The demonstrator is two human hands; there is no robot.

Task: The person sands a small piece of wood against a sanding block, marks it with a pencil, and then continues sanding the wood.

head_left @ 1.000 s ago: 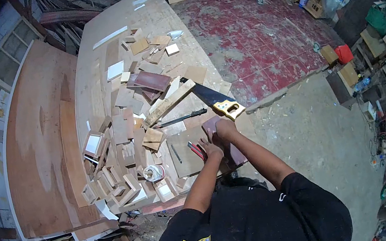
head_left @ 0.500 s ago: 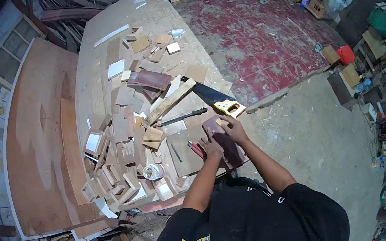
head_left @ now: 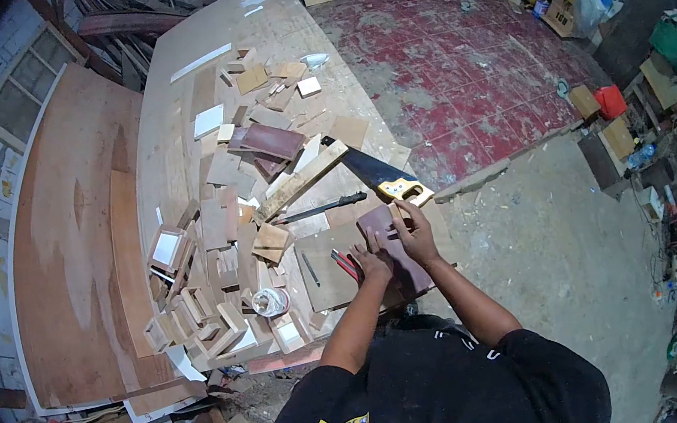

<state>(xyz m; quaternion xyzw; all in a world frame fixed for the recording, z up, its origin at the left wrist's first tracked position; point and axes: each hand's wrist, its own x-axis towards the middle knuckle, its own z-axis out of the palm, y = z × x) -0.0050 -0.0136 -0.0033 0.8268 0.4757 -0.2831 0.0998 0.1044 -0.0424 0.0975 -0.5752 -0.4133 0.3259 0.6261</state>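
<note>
A long dark maroon sheet (head_left: 405, 269), which looks like sandpaper, lies on a brown board (head_left: 319, 249) at the near edge of the bench. My left hand (head_left: 373, 262) rests on its left side, with fingers spread and holding nothing. My right hand (head_left: 417, 237) is closed over a small pale wood piece (head_left: 397, 214) on the upper part of the sheet; the fingers hide most of this piece. Left of my left hand lie a red-and-black cutter knife (head_left: 345, 263) and a dark pencil-like stick (head_left: 310, 270).
Beyond my hands lie a handsaw (head_left: 381, 173), a wood strip (head_left: 305, 180) and a black bar-like tool (head_left: 321, 209). Small wooden boxes (head_left: 197, 313), an open white tub (head_left: 270, 302) and maroon sheets (head_left: 272, 140) crowd the bench. Concrete floor (head_left: 525, 246) lies to the right.
My right hand has shifted slightly toward me, and its fingers now cover more of the small wood piece. My left hand stays on the sheet.
</note>
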